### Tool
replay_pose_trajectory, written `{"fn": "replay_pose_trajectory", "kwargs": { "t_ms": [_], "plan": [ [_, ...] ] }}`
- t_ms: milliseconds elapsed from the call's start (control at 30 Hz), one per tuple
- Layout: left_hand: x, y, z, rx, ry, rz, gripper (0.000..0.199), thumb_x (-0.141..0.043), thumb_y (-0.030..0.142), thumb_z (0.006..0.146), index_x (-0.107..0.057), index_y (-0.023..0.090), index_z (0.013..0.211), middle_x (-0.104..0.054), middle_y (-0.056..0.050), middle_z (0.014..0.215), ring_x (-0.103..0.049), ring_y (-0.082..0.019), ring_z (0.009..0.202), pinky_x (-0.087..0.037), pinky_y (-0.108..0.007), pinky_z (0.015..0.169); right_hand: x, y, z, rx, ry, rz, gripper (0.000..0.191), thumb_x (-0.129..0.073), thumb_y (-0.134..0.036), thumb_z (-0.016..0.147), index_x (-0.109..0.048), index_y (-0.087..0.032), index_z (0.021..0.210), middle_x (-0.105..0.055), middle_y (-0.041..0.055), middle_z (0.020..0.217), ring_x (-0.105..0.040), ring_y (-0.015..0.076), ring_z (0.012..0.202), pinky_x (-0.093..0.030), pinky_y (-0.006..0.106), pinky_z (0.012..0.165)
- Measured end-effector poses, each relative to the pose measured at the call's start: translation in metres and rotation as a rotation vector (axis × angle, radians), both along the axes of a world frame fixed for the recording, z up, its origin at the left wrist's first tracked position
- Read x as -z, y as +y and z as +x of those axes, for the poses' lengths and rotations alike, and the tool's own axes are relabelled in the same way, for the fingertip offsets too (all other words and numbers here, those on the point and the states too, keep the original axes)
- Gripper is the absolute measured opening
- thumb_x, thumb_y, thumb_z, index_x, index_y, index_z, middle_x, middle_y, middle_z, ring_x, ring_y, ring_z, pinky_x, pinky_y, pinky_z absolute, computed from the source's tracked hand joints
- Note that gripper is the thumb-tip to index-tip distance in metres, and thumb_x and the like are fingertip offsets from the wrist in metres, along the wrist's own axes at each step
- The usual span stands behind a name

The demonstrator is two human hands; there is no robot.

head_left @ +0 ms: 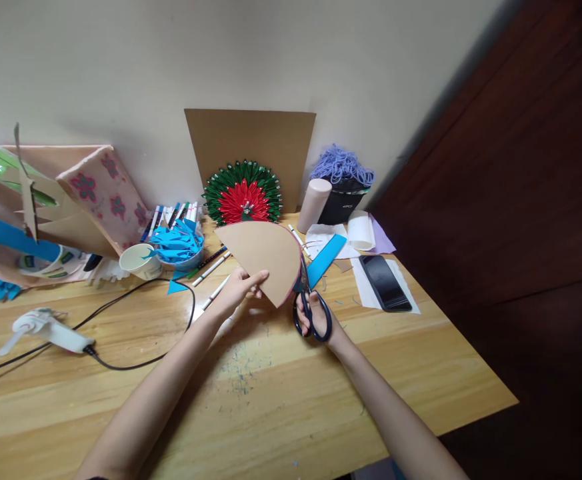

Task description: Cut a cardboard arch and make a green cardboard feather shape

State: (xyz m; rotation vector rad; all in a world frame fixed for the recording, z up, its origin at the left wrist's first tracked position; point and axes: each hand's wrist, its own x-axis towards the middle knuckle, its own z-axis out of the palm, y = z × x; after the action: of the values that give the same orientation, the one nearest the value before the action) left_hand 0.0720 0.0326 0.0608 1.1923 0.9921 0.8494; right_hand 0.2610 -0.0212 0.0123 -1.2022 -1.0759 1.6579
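My left hand (245, 288) pinches a piece of tan cardboard (265, 250) by its lower edge, thumb on top. The piece has a rounded outer edge with a reddish line along it and is held above the table. In my right hand (321, 313) is a pair of scissors (307, 293) with dark handles, my fingers through the loops. Its blades point away from me and lie at the right edge of the cardboard; whether they are parted there is hard to see. A blue strip (327, 260) lies just behind the scissors.
A red and green ribbon flower (247, 200) leans on a cardboard sheet (251, 133) at the wall. Left are a hot glue gun (53, 330) with its cord, a paper cup (141, 261) and blue scraps (178, 239). A phone (385, 283) lies right, near purple yarn (341, 165).
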Motion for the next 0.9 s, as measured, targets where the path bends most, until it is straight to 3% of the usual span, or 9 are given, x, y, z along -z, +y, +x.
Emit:
{"fn": "replay_pose_trajectory", "kwargs": {
  "t_ms": [233, 500, 633, 733, 900],
  "plan": [
    [0.007, -0.001, 0.002, 0.151, 0.004, 0.057, 0.031, -0.062, 0.042, 0.073, -0.053, 0.013, 0.065, -0.048, 0.003, 0.053, -0.041, -0.007, 0.045, -0.030, -0.021, 0.045, -0.004, -0.004, -0.005, 0.105, -0.026, 0.068, 0.079, -0.016, -0.091, 0.055, -0.046, -0.019, 0.066, -0.046, -0.0031, 0.041, -0.052, 0.0127, 0.036, -0.044, 0.024, 0.038],
    [0.006, 0.000, 0.000, 0.124, 0.005, 0.047, 0.028, -0.062, 0.040, 0.073, -0.054, 0.013, 0.068, -0.048, 0.003, 0.053, -0.040, -0.008, 0.046, -0.028, -0.022, 0.046, 0.004, -0.002, -0.009, 0.159, -0.039, 0.007, 0.069, -0.031, -0.088, 0.056, -0.039, -0.020, 0.061, -0.038, -0.0086, 0.031, -0.039, 0.0080, 0.023, -0.029, 0.018, 0.027],
    [0.001, 0.001, -0.001, 0.090, -0.017, 0.024, 0.029, -0.064, 0.040, 0.070, -0.053, 0.013, 0.064, -0.045, 0.004, 0.052, -0.035, -0.007, 0.045, -0.026, -0.022, 0.045, 0.008, -0.001, -0.005, 0.139, -0.015, 0.022, 0.063, -0.035, -0.083, 0.063, -0.039, -0.020, 0.063, -0.037, -0.0095, 0.033, -0.039, 0.0070, 0.023, -0.026, 0.016, 0.027],
    [-0.001, 0.002, -0.003, 0.068, -0.053, -0.003, 0.030, -0.066, 0.039, 0.066, -0.052, 0.013, 0.061, -0.043, 0.004, 0.053, -0.031, -0.005, 0.044, -0.025, -0.021, 0.044, 0.007, 0.000, -0.004, 0.105, 0.001, 0.012, 0.066, -0.035, -0.086, 0.058, -0.039, -0.020, 0.063, -0.036, -0.0098, 0.032, -0.039, 0.0077, 0.023, -0.025, 0.016, 0.026],
    [-0.002, 0.001, -0.004, 0.165, -0.023, 0.000, 0.030, -0.066, 0.040, 0.067, -0.056, 0.012, 0.068, -0.048, 0.002, 0.057, -0.036, -0.007, 0.047, -0.027, -0.021, 0.045, -0.002, -0.001, -0.005, 0.113, -0.026, 0.040, 0.078, -0.020, -0.091, 0.053, -0.046, -0.019, 0.064, -0.046, -0.0037, 0.038, -0.051, 0.0114, 0.033, -0.041, 0.021, 0.035]
  ]
}}
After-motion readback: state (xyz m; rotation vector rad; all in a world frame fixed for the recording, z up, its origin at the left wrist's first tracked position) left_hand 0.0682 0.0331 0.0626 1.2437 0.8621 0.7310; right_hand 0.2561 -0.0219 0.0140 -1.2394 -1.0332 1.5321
